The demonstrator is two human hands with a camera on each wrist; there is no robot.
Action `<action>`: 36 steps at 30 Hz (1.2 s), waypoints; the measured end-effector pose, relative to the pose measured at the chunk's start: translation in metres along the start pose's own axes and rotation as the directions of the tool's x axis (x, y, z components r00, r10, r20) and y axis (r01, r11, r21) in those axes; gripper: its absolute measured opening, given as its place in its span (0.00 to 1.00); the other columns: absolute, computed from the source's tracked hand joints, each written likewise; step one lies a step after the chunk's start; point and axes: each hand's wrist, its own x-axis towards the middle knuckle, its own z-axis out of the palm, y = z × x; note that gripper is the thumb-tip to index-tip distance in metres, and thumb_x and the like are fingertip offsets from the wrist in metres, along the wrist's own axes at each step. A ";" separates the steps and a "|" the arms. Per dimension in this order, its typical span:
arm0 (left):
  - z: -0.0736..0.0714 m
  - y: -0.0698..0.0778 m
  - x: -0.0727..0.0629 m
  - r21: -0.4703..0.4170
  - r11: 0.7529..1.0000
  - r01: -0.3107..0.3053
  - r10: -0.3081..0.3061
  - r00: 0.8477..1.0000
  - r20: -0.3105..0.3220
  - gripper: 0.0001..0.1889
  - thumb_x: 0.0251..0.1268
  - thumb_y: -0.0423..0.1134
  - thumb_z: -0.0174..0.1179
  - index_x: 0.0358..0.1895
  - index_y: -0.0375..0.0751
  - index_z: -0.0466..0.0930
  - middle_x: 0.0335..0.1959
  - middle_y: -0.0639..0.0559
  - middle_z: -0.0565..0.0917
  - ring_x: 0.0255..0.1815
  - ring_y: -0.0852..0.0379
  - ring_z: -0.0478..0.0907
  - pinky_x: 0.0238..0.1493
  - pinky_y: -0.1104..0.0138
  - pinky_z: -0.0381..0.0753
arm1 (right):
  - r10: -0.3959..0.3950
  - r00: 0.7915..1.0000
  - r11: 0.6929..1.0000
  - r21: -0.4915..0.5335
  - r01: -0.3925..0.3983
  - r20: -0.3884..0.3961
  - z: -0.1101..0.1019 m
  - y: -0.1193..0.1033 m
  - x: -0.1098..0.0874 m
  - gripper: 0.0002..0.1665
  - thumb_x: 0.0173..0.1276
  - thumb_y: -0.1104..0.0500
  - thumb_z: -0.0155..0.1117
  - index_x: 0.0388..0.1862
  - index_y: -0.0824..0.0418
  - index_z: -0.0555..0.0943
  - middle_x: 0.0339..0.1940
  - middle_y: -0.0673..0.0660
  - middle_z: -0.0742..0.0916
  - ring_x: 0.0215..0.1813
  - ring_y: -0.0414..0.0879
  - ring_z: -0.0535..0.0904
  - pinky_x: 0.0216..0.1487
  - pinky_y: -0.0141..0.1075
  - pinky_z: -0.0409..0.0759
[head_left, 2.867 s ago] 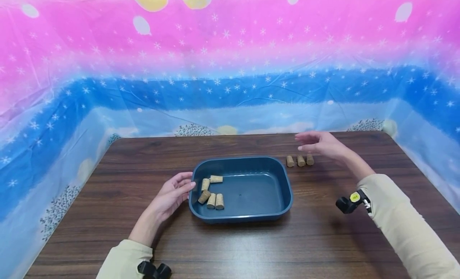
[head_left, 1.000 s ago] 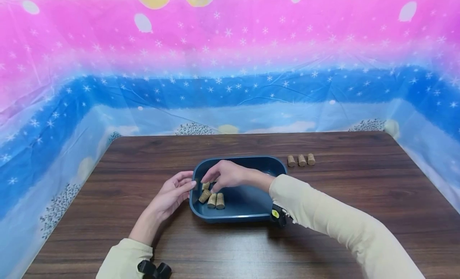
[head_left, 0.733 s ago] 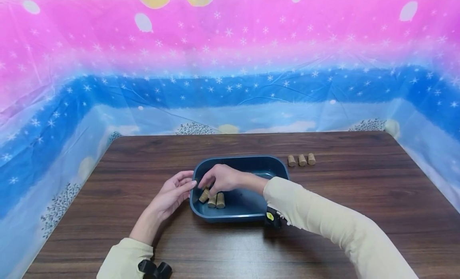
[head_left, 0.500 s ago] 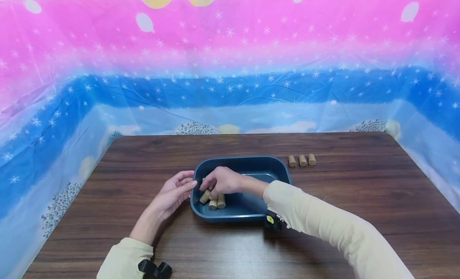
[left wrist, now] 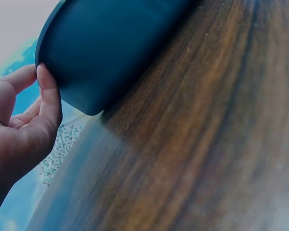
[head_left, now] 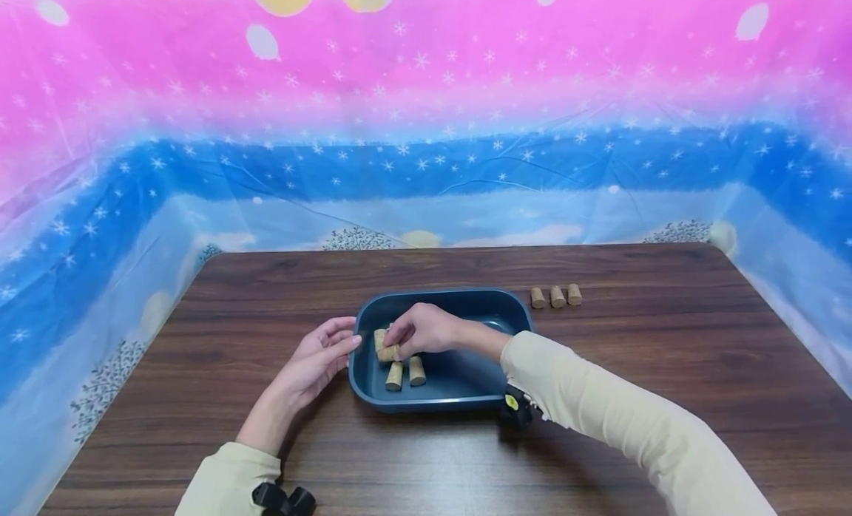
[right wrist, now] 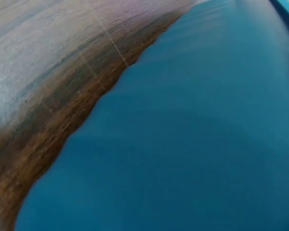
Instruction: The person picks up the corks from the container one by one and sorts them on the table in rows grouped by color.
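A patterned cloth [head_left: 426, 94] in pink and blue hangs round the far edge and both sides of the brown table [head_left: 439, 464], and the dark blue tub [head_left: 459, 368] sits near the middle of the tabletop. What blocks my look into it is the right hand [head_left: 429, 331], reaching across its inside, with a pale sleeve [head_left: 619, 398] behind the wrist and a small black camera [head_left: 518, 405] covering the tub's near right corner. Those right fingers pinch one cork [head_left: 387, 353] between thumb and fingertips, inside the tub toward its left end. The left hand [head_left: 318, 361] has the tub's left rim in a light hold — thumb at the lip, fingers bent against the outside — and a second black camera [head_left: 282, 497] sits at that wrist. Counting up: one tub, two hands, two wrist cameras, and seven corks that I can see. Four are in the tub: the pinched one, an upright-looking cork [head_left: 380, 338] just beside it, and a near pair [head_left: 394, 376], slightly apart. The other three stand in a row [head_left: 557, 297] on the table, past the tub's far right corner — whatever lies behind the right hand, I cannot tell.
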 end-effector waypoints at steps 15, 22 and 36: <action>0.000 0.000 0.001 0.020 1.000 0.004 -0.003 1.000 -0.023 0.25 0.71 0.31 0.55 0.66 0.27 0.59 0.44 0.45 0.77 0.39 0.60 0.79 0.44 0.70 0.81 | 0.096 0.992 0.979 -0.175 -0.109 -0.085 -0.015 0.012 -0.020 0.19 0.68 0.61 0.64 0.57 0.62 0.81 0.50 0.56 0.85 0.49 0.45 0.80 0.48 0.34 0.78; 0.000 0.000 0.000 0.022 1.000 0.019 -0.018 0.999 -0.028 0.26 0.71 0.32 0.55 0.66 0.27 0.58 0.44 0.45 0.77 0.40 0.59 0.79 0.45 0.70 0.80 | 0.125 0.989 0.963 -0.231 -0.141 -0.085 -0.016 0.016 -0.024 0.18 0.72 0.59 0.58 0.58 0.60 0.81 0.55 0.57 0.83 0.49 0.44 0.80 0.47 0.34 0.78; 0.000 -0.001 0.000 0.006 1.000 0.007 -0.006 1.000 -0.018 0.25 0.71 0.31 0.54 0.66 0.26 0.58 0.43 0.46 0.78 0.38 0.60 0.79 0.44 0.70 0.81 | 0.060 0.998 0.983 -0.175 -0.062 -0.017 -0.019 0.025 -0.032 0.18 0.62 0.60 0.71 0.50 0.62 0.83 0.46 0.53 0.83 0.38 0.39 0.80 0.40 0.31 0.79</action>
